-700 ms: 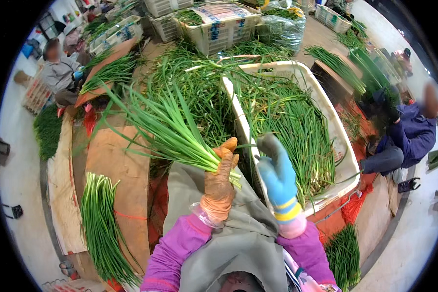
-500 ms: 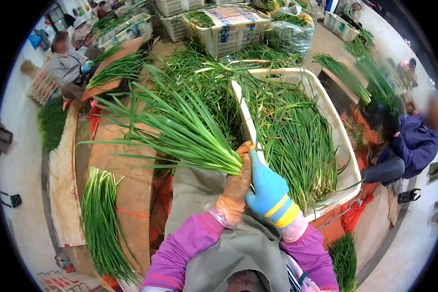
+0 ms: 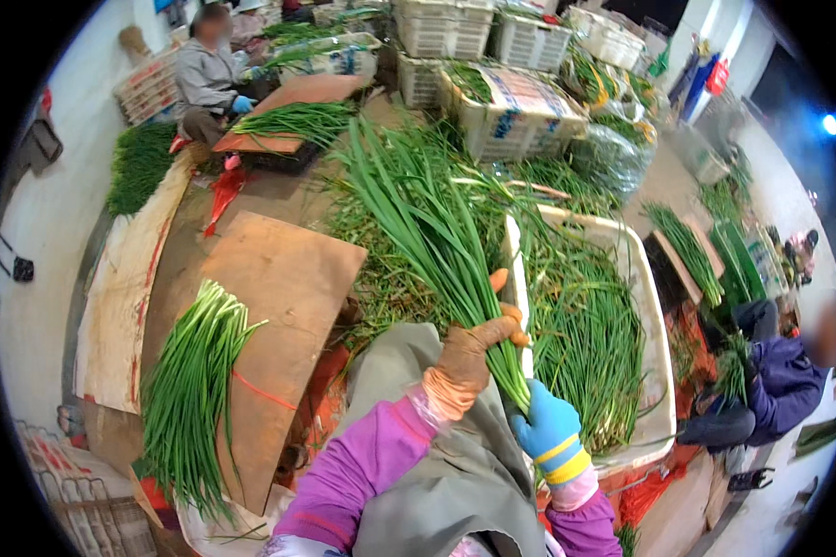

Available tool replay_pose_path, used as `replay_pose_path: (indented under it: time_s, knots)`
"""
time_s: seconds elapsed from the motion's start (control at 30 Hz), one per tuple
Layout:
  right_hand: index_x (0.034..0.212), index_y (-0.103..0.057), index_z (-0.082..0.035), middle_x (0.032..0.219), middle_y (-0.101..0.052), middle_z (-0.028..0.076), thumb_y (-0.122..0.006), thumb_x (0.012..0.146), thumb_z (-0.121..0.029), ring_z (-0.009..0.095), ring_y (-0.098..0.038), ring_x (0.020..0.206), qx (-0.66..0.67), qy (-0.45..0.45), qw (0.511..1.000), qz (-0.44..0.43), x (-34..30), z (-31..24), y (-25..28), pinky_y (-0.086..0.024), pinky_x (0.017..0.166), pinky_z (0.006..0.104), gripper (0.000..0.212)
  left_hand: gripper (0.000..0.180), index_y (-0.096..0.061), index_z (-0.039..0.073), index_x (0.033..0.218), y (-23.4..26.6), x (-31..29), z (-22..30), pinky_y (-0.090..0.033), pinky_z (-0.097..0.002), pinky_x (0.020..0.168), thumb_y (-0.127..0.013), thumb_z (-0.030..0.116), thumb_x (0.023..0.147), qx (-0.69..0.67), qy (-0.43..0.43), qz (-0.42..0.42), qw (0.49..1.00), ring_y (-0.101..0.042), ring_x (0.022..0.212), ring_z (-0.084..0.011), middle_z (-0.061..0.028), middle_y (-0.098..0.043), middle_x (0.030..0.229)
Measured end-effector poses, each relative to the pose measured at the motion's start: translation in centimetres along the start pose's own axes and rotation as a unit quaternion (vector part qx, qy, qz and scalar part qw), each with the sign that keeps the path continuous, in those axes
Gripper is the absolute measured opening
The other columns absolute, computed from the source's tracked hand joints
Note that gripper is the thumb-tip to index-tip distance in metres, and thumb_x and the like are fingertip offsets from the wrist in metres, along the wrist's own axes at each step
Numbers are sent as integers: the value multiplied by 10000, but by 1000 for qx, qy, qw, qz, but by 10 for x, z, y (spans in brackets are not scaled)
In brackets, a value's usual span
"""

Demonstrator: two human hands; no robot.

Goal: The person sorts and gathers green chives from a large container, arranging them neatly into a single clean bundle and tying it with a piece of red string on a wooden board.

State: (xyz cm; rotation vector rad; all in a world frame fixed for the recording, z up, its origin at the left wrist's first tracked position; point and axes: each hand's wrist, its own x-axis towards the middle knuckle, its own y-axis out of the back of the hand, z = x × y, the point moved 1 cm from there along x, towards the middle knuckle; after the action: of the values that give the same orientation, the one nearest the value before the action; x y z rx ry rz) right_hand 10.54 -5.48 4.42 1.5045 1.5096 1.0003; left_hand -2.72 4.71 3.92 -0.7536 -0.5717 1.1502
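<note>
A bunch of garlic chives (image 3: pixel 437 251) slants across the middle, leaf tips up and to the left, pale stalk ends down to the right. Wrapped around its lower stalks is my left hand (image 3: pixel 478 348), in an orange-brown stained glove. My right hand (image 3: pixel 550 434), in a blue glove with yellow stripes, is closed at the stalk ends; its fingertips are partly hidden. Just to the right stands a white crate (image 3: pixel 658 371) holding loose chives (image 3: pixel 581 325). On a brown board (image 3: pixel 293 278) at the left lies another bunch of chives (image 3: pixel 195 390).
Loose chives (image 3: pixel 390 288) lie heaped beyond my lap. Stacked white crates (image 3: pixel 441 32) and a clear plastic bag (image 3: pixel 613 162) stand at the back. One person (image 3: pixel 209 74) sits far left beside a chive-covered board (image 3: pixel 334 90); another person (image 3: pixel 790 381) sits at the right.
The bunch has swung more upright, its stalk ends now toward my right hand. My right hand has moved down and away from my left. The view has shifted leftward.
</note>
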Motion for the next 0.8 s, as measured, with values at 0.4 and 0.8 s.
replay_pose_path:
  time_s: [0.4, 0.8]
  knots:
    - [1155, -546, -13, 913, -614, 154, -780, 662, -201, 279, -619, 830, 148, 167, 967, 121, 35, -30, 35, -496, 716, 330, 577, 611, -360, 60, 1355, 19, -37, 12, -484, -262, 687, -619, 42, 803, 37, 17, -68, 997, -568, 714, -141, -59, -598, 874]
    - [1120, -576, -76, 863, -648, 154, -632, 771, -437, 343, -619, 820, 83, 260, 956, 105, 154, -126, 89, -484, 708, 411, 505, 572, -396, 36, 1327, 35, -80, 18, -467, -249, 631, -563, -7, 782, 68, 121, -97, 986, -574, 675, -140, -90, -612, 880]
